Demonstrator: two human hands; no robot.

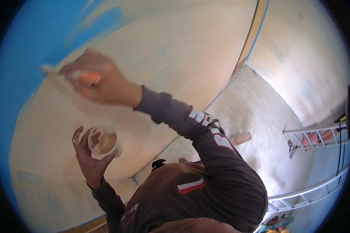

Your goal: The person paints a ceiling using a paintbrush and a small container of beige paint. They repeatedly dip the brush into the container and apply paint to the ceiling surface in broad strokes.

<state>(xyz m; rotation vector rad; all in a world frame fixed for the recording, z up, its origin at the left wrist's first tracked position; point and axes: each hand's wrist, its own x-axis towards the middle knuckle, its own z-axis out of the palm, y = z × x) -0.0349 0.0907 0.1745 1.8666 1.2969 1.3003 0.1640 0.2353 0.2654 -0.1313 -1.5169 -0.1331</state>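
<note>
My right hand (107, 77) is raised in front of the wall, its fingers closed round a paintbrush (88, 77) with orange and white on its handle. The pale bristle end reaches the line where a blue painted area (17, 73) meets the cream wall (171, 66); motion blurs it a little, and firm contact cannot be judged. Lower down, my left hand (90, 161) grips a translucent plastic cup (116, 148) from the side and below. Cream paint lies inside the cup and smears its inner wall. Paint also marks a fingertip of that hand.
Behind me on the right, an aluminium ladder (286, 204) and another ladder (301, 132) stand near the tiled floor's (260, 112) far side. A small brown block (241, 138) lies on the tiles. A wooden strip (252, 37) runs up the wall's right end.
</note>
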